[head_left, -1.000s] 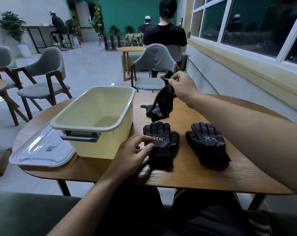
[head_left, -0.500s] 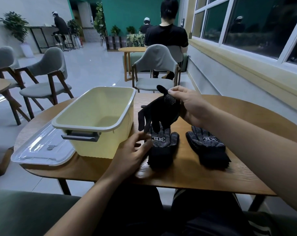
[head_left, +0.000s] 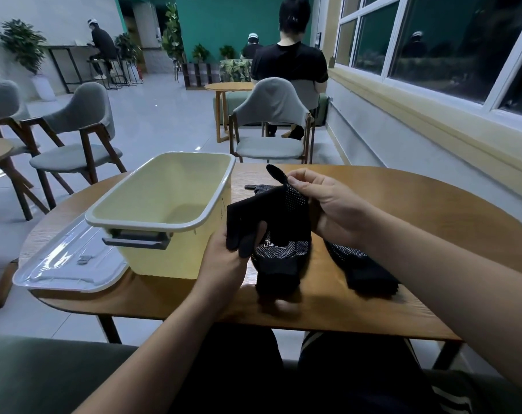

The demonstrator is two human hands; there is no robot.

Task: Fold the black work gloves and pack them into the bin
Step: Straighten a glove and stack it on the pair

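Both hands hold one black dotted work glove (head_left: 271, 216) in the air above the table. My right hand (head_left: 325, 207) pinches its upper edge, and my left hand (head_left: 223, 258) grips its dangling fingers. Beneath it a second black glove (head_left: 279, 264) lies flat near the table's front edge. A third glove (head_left: 361, 270) lies to its right, partly hidden by my right forearm. Behind the held glove, the fingertips of another glove (head_left: 253, 188) show on the table. The pale yellow bin (head_left: 164, 204) stands open at the left with nothing visible inside.
A clear plastic lid (head_left: 68, 264) lies flat left of the bin, overhanging the wooden table (head_left: 433, 222). A grey chair (head_left: 271, 127) stands across the table, with a seated person behind it. More chairs stand at the left; a windowed wall runs along the right.
My right hand has carried the glove from the far side of the table toward me. My left hand has risen off the flat glove and taken hold of the carried glove's fingers.
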